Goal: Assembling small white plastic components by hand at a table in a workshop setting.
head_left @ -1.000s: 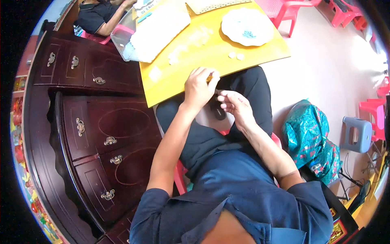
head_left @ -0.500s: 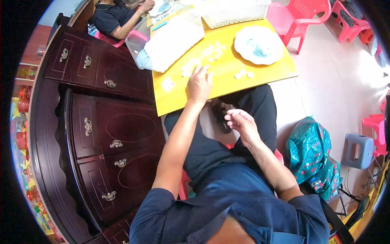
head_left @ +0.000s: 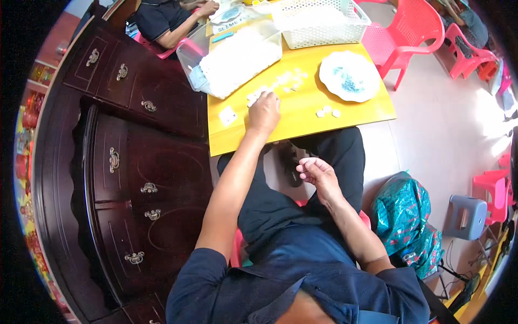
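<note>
On the yellow table (head_left: 302,113) lie several small white pieces (head_left: 291,80), loosely scattered. My left hand (head_left: 264,112) rests among the nearest of them, its fingers bent down and drawn together; whatever is under the fingertips is hidden. Over my lap, below the table's front edge, my right hand (head_left: 319,175) is closed in a pinch of thumb and fingers. What it pinches, if anything, is too small to make out. A few white pieces (head_left: 327,112) lie apart near the front edge, below a scalloped white plate (head_left: 329,81) holding bluish bits.
A clear bin (head_left: 192,63) heaped with white pieces and a white basket (head_left: 324,36) stand at the back. A white square (head_left: 227,116) lies at the left. Across the table another person's arm (head_left: 186,29) works. Dark drawers (head_left: 135,135) flank the left; a green bag (head_left: 402,208) stands right.
My left hand's fingers have curled in closer over the white pieces. My right hand keeps its pinch, almost unmoved. The whole view has shifted slightly, with the table sitting lower.
</note>
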A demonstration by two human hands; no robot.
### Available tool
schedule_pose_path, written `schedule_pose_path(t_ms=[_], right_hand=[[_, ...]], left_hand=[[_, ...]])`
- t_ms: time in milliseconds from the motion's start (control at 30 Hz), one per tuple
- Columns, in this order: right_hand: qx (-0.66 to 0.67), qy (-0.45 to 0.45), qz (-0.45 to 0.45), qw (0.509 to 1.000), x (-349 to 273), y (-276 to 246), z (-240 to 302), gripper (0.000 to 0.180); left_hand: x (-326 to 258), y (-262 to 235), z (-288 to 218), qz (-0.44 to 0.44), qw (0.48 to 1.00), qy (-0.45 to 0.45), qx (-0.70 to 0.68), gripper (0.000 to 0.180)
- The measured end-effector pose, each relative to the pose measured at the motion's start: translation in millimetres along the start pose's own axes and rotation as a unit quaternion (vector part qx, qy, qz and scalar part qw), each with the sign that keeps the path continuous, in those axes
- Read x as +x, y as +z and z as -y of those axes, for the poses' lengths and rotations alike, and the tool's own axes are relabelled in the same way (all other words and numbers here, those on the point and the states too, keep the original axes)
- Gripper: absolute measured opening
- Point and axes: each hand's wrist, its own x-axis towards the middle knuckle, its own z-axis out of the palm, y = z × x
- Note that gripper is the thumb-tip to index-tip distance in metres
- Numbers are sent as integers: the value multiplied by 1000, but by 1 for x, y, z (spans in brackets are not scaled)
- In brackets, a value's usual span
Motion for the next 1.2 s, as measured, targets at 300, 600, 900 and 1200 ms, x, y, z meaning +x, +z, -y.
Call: schedule_pose_path(t_ms=[300,600,900,1200], right_hand=[[-76,-49,9,996,3,-1,-5,18],[-402,-234,18,885,32,57,23,15],[-613,-435,-3,660,149,101,48,17],[-676,-405,-6,616,170,112,47,17]], left_hand=[[-64,-31,-14,14,976,-37,-213,10],[-135,-58,33,-55,892,-185,-408,4],[-155,-90,22,4,815,-254,-521,11],[-170,-99,35,-3,796,-255,-548,14]])
